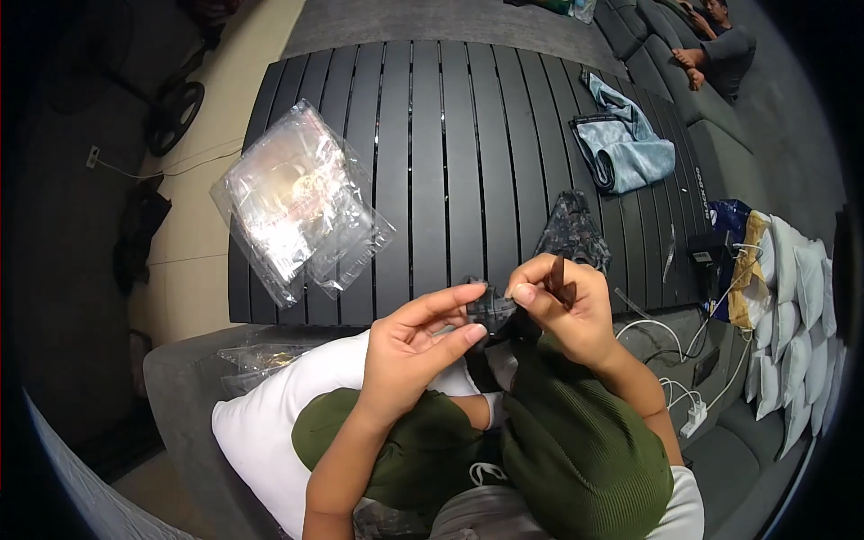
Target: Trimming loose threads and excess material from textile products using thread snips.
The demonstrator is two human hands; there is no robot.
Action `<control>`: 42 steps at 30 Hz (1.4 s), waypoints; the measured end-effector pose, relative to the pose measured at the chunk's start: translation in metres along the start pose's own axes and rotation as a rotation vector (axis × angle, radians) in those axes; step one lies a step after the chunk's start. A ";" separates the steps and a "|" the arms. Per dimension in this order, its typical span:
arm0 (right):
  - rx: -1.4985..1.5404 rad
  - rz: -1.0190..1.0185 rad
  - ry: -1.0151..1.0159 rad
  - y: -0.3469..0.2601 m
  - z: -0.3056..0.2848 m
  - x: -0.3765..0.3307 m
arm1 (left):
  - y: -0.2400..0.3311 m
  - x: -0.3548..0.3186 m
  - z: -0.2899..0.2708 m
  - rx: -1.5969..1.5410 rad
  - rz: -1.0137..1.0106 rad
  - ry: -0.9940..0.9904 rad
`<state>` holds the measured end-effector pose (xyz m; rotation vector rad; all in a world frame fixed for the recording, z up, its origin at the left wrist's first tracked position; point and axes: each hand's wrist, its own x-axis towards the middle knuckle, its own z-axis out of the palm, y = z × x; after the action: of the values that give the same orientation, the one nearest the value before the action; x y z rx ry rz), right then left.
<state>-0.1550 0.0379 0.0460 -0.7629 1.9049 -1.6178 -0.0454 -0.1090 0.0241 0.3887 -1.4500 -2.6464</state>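
Over my lap, a small piece of dark camouflage fabric (492, 311) is stretched between my two hands. My left hand (405, 346) grips its left edge, thumb below and index finger above. At its right edge, the thumb and index fingertip of my right hand (580, 310) press together on the fabric. A dark brown pointed tool (563, 281), perhaps small thread snips, is tucked in the same right hand; its lower part is hidden by the fingers. Just beyond that hand, a larger camouflage cloth (573, 229) lies on the black slatted table (432, 180).
Clear plastic bags (297, 202) lie on the table's left side, folded light-blue cloth (625, 148) at its far right. White cables and a plug (693, 418) run along the right. Pale packets (792, 306) are stacked there. A person (727, 54) sits far right on the grey sofa.
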 end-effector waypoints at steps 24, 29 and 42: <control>-0.600 -0.248 -0.144 -0.013 -0.011 -0.008 | 0.000 0.001 0.000 -0.151 -0.047 0.099; -0.544 -0.128 -0.095 -0.013 -0.003 -0.010 | -0.011 0.003 0.006 -0.338 -0.029 0.131; -0.671 -0.210 0.023 0.003 0.014 -0.008 | -0.036 0.004 0.012 -0.504 0.068 0.151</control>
<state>-0.1403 0.0341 0.0416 -1.2423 2.4802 -1.0746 -0.0509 -0.0804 -0.0010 0.4601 -0.7018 -2.7258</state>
